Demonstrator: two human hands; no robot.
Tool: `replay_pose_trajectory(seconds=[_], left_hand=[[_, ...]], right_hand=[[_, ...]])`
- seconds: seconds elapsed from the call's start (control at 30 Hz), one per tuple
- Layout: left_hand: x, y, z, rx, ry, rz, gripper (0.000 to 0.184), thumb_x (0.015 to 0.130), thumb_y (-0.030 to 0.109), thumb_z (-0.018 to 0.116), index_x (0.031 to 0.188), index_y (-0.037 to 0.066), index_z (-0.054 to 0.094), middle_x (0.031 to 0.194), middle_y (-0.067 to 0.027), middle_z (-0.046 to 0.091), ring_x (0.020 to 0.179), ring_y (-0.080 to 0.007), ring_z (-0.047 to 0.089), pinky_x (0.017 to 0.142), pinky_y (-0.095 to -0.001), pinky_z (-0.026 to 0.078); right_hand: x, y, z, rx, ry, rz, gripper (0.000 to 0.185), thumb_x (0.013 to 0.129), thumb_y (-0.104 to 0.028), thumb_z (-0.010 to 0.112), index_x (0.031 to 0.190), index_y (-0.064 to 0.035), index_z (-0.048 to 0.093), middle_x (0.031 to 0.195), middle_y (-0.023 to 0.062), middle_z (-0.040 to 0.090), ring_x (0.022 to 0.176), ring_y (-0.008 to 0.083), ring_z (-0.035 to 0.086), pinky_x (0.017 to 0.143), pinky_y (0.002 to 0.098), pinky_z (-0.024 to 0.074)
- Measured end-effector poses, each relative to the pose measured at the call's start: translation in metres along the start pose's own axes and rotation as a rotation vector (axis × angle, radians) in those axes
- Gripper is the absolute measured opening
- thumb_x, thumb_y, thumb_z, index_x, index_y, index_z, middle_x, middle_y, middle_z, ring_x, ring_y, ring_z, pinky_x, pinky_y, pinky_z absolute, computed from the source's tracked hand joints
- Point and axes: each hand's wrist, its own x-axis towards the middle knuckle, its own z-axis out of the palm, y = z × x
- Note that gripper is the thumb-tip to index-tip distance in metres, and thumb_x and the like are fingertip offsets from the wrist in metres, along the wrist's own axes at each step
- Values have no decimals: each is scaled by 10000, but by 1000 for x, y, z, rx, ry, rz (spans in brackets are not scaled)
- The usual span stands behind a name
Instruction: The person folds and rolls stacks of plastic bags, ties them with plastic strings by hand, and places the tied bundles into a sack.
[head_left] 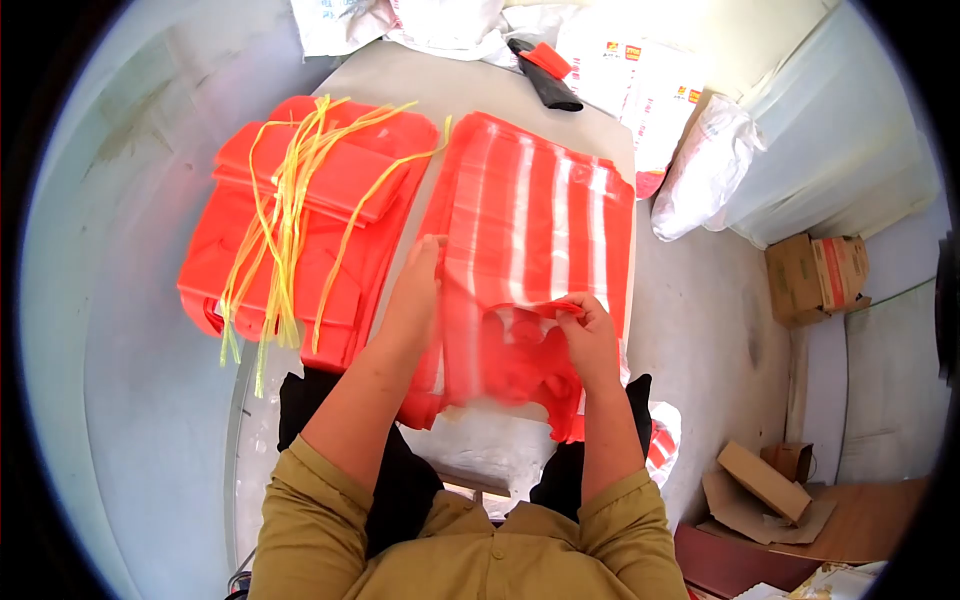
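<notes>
A stack of red plastic bags with white stripes [540, 220] lies on the table before me. My right hand [590, 338] pinches the edge of a red bag at the stack's near right part, lifting it a little. Along the stack's left edge rests my left hand [424, 280], blurred, its fingers pointing away from me; whether it grips anything is unclear. Left of it is a pile of folded red bags [240, 240], with yellow plastic strings [285, 220] draped across the top.
At the table's far edge [400, 75] lie a black and red item [548, 75] and white printed sacks [640, 90]. A white bundle [706, 165] stands at the right. Cardboard boxes [815, 275] and opened cardboard [765, 485] are farther right.
</notes>
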Motion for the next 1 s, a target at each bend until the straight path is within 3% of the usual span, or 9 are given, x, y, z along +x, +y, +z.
replay_pose_trajectory(seconds=[0.07, 0.37, 0.47, 0.53, 0.7, 0.83, 0.97, 1.0], left_hand=[[-3, 1, -2, -73, -21, -103, 591, 1123, 488, 353, 1496, 44, 466, 1549, -131, 440, 1485, -248, 337, 1253, -423, 193], [-1, -7, -6, -95, -148, -84, 659, 1110, 512, 391, 1557, 28, 387, 1537, -138, 466, 1388, -245, 464, 1178, -379, 355], [7, -29, -14, 13, -131, -31, 620, 1098, 457, 476, 1585, 89, 371, 1388, -124, 571, 1242, -189, 539, 1114, -356, 395], [-13, -2, -5, 259, -138, -120, 633, 1059, 359, 565, 1608, 136, 344, 1281, -107, 597, 1138, -159, 559, 1037, -339, 434], [-50, 9, -13, 687, -271, -33, 823, 929, 131, 686, 1642, 186, 279, 1054, -73, 629, 946, -130, 598, 868, -316, 498], [-60, -8, -29, 634, -355, -18, 882, 884, 40, 692, 1645, 171, 266, 971, -69, 659, 886, -130, 625, 823, -308, 517], [-65, 13, -39, 501, -342, -124, 884, 872, -15, 683, 1639, 150, 275, 1004, -70, 677, 898, -114, 634, 817, -279, 518], [-64, 16, -44, 474, -343, -103, 862, 869, -6, 674, 1627, 151, 295, 955, -54, 645, 841, -102, 593, 760, -270, 493]], right_hand=[[1, 6, 1, 119, 12, 7, 83, 1006, -37, 597, 1058, -40, 662, 993, 20, 694, 930, 107, 638, 844, 273, 508], [15, 44, -4, 261, 75, -9, 83, 1026, -46, 601, 1091, -46, 653, 1022, 45, 719, 932, 136, 664, 840, 283, 528], [11, 37, -2, 289, 100, 12, 84, 1037, -27, 573, 1046, -50, 653, 1018, 50, 732, 948, 135, 663, 870, 283, 525], [12, 40, -3, 300, 112, 2, 82, 1035, -29, 579, 1048, -49, 657, 1015, 47, 732, 952, 134, 663, 868, 283, 526], [0, 44, 1, 113, 111, -25, 123, 984, -28, 623, 1090, -32, 685, 1017, 57, 718, 938, 150, 669, 831, 296, 537], [-12, 55, 2, -174, 90, -163, 87, 986, 1, 639, 1058, -12, 686, 1093, 63, 713, 1008, 159, 657, 910, 288, 522], [-21, 69, 4, -246, 79, -309, 107, 956, 23, 648, 1052, 1, 691, 1123, 86, 705, 1059, 183, 654, 934, 296, 519], [-26, 65, 8, -237, 75, -333, 114, 950, 30, 647, 1050, 0, 693, 1123, 90, 705, 1070, 186, 652, 936, 298, 519]])
